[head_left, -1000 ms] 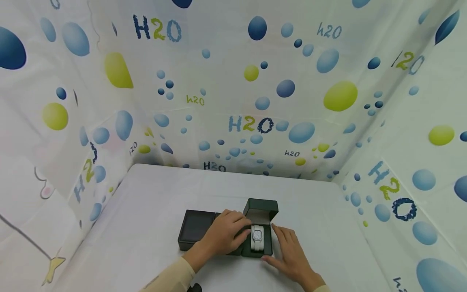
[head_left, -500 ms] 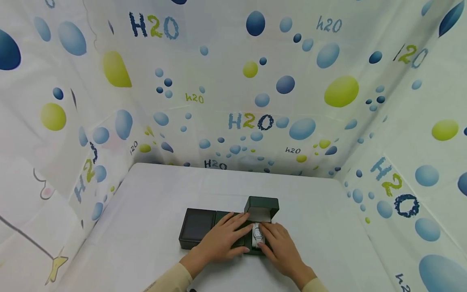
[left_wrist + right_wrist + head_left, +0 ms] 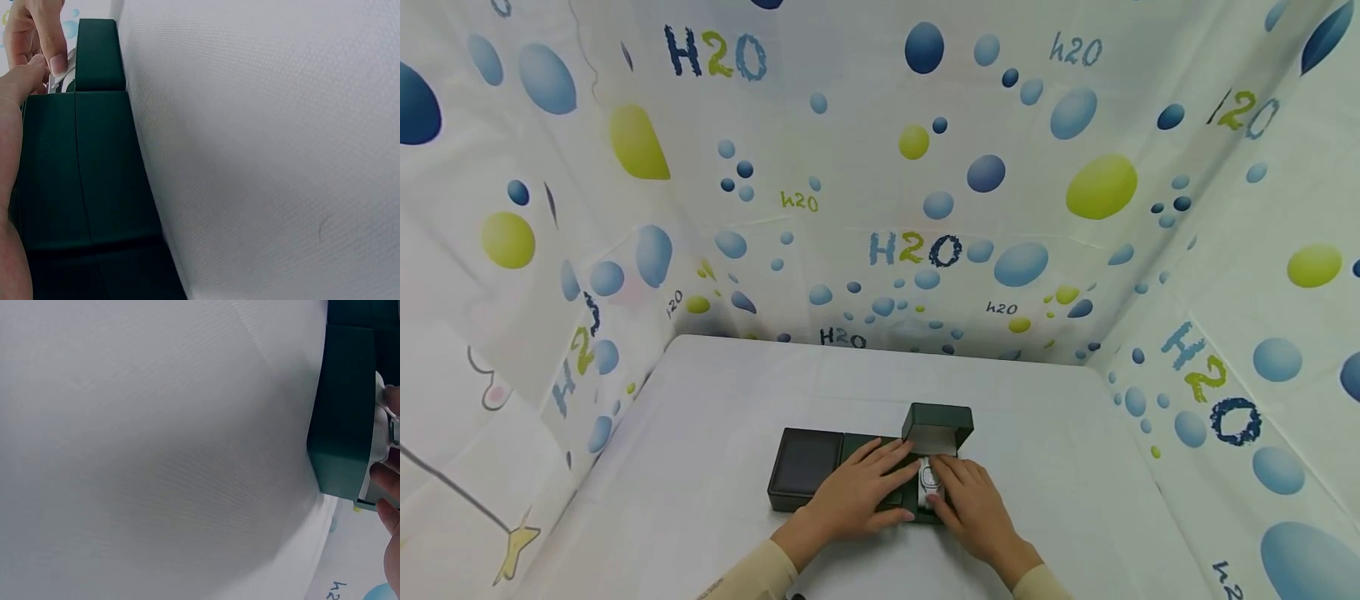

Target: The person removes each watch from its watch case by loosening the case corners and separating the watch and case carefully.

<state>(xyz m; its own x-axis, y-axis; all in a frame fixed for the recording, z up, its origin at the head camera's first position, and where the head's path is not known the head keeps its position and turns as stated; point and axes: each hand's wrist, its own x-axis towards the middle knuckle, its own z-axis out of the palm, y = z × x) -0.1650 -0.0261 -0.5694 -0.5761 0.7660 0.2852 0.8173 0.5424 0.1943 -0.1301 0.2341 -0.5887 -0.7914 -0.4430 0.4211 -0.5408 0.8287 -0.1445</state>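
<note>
A silver-white watch [image 3: 928,477] sits in a dark green box whose lid [image 3: 937,423] stands raised at the back. My right hand [image 3: 985,510] holds the watch between thumb and fingers; in the right wrist view its fingertips [image 3: 386,478] are inside the box [image 3: 344,406], at the watch [image 3: 380,434]. My left hand [image 3: 853,493] lies across a closed green box [image 3: 859,446] just to the left, fingers extended and fingertips by the watch's left side. In the left wrist view, the right thumb [image 3: 57,61] touches the watch, part of which is hidden.
A black box [image 3: 807,468] stands at the left end, beside the closed green one. All of them rest on a white-covered table [image 3: 715,400]. White curtains [image 3: 850,167] with blue and green dots surround the table at the back and sides.
My right hand has moved left from the box's right side onto the watch. My left hand has flattened over the closed green box. Little differs over the last half second.
</note>
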